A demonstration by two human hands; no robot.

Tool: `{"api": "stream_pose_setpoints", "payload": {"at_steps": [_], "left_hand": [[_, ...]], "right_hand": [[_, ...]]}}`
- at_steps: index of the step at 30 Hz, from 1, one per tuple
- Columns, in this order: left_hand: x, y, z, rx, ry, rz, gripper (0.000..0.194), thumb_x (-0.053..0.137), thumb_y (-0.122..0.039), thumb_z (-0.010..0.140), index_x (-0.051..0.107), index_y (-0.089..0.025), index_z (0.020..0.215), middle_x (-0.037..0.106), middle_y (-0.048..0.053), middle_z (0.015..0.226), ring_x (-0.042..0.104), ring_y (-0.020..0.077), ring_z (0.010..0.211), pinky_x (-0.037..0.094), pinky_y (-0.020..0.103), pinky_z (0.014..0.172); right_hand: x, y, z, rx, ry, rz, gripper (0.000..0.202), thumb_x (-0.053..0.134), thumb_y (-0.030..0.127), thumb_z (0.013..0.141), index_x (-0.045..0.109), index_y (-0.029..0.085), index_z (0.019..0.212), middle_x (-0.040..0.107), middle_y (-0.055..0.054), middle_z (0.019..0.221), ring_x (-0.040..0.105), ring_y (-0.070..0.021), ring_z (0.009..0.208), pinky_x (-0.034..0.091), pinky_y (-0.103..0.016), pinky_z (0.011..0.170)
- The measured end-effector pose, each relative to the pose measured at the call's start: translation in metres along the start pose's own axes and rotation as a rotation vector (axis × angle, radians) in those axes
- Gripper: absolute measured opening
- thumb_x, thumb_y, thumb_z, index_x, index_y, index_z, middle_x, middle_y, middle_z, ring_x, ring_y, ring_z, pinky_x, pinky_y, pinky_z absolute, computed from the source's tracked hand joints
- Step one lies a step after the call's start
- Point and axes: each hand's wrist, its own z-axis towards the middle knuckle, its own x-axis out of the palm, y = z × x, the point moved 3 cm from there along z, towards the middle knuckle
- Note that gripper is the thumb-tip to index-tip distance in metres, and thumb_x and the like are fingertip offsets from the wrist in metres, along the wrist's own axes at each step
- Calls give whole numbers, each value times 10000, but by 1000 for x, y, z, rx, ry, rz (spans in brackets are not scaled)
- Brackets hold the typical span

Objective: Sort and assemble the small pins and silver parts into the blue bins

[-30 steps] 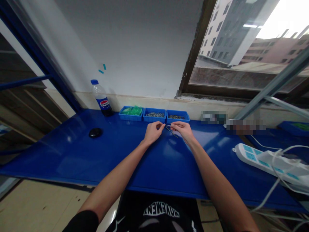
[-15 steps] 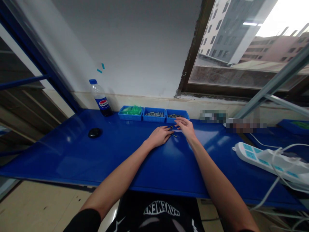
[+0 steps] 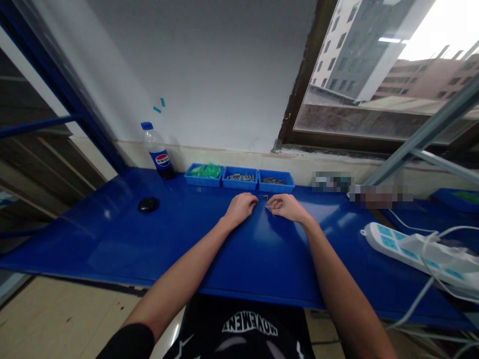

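My left hand (image 3: pixel 242 208) rests low over the blue table, its fingers curled and pressed together. From its fingertips towards the right runs a thin, brass-coloured, bent metal piece (image 3: pixel 264 197), too small to name surely. Just across from it, my right hand (image 3: pixel 286 207) is closed in a pinch near the other end of that piece. A small pale, see-through scrap (image 3: pixel 267 207) shows under the right fingertips; whether they grip it or the metal piece is unclear. Behind the hands stands a blue bin (image 3: pixel 276 188) of small dark metal parts.
Beside it along the wall are a blue bin (image 3: pixel 239 186) of silvery parts and a blue bin (image 3: pixel 204 183) with green bags. A Pepsi bottle (image 3: pixel 162 159) and a black mouse-like object (image 3: pixel 148 204) are left. On the right lies a white power strip (image 3: pixel 407 249) with cables.
My right hand has come down from the front of the right bin and closed its fingers near the metal piece. My left hand has shifted slightly left and its fingers have curled.
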Motion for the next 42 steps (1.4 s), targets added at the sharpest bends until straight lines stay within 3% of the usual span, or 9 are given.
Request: {"api": "stream_pose_setpoints", "payload": {"at_steps": [10,15,19,22,28,31,33,35,42], "left_hand": [[-2,8,3,-153,-200,-387,174,694,-181,885,771,-182,1040,798,62,983,747,196,873,591,315,855],[-4,8,4,-127,-253,-598,214,699,-143,877,747,-142,1086,799,81,998,771,190,895,616,307,878],[-6,5,3,-27,-229,-508,363,686,-97,871,687,-162,1228,750,100,1206,770,182,932,618,308,887],[-8,1,2,7,-174,-411,389,690,-79,865,670,-169,1243,746,94,1194,769,175,920,608,303,897],[-15,-2,-1,-47,-81,-35,315,745,-226,871,724,-180,1183,742,106,1209,705,253,1090,560,371,986],[-14,1,-1,-93,38,118,186,661,-219,926,782,-187,1063,775,101,1110,692,274,1088,543,381,985],[-12,3,-1,-109,82,153,218,600,-179,949,797,-192,1042,783,103,1067,701,262,1051,538,367,974],[-12,5,-1,-109,86,166,258,563,-152,957,799,-198,1051,782,105,1056,703,251,1030,529,356,972],[-16,-6,-4,26,59,88,237,619,-319,949,773,-194,1079,751,98,1065,667,255,1035,528,355,937]], "right_hand": [[15,8,9,-81,-256,53,163,700,241,736,762,217,884,737,-35,729,674,-185,616,559,-314,622],[17,6,10,32,-228,365,327,775,367,734,756,197,1013,734,-26,710,685,-185,618,565,-315,627],[23,10,10,109,-128,556,403,863,432,667,781,156,950,748,-51,685,683,-174,614,548,-295,622],[27,11,9,139,-124,623,421,907,457,617,795,156,890,765,-71,716,696,-179,637,551,-301,639],[19,6,15,109,-280,584,420,909,512,608,792,166,815,754,-81,699,703,-214,633,580,-359,665],[10,6,16,16,-411,602,494,887,492,657,791,194,1040,797,-115,1030,759,-269,904,599,-414,867],[8,5,16,-22,-426,625,611,887,464,668,742,228,1213,731,-118,1285,734,-286,1081,559,-445,1000],[9,4,17,-23,-402,632,687,891,449,664,702,244,1292,671,-122,1393,714,-296,1143,531,-466,1053],[7,-3,15,41,-456,589,531,851,434,691,739,224,1166,741,-122,1255,738,-292,1045,600,-434,883]]}}
